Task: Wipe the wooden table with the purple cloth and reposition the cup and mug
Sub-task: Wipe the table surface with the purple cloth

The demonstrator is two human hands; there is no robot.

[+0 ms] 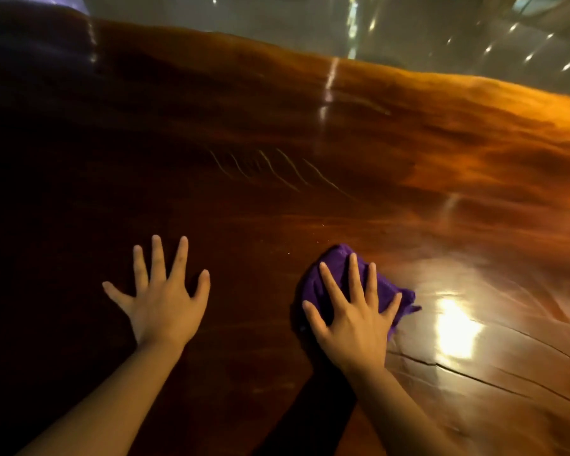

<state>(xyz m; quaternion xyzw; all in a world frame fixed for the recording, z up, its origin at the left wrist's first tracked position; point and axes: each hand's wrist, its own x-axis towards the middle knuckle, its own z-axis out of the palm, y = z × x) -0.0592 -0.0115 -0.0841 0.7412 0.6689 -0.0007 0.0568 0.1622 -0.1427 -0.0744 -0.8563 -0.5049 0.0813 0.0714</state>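
Note:
The glossy wooden table fills most of the view. A crumpled purple cloth lies on it at lower centre right. My right hand presses flat on top of the cloth with fingers spread. My left hand rests flat on the bare wood to the left, fingers spread, holding nothing. No cup or mug is in view.
The table's wavy far edge runs from upper left down to the right, with a grey floor beyond it. A long crack crosses the wood at lower right, near a bright light reflection.

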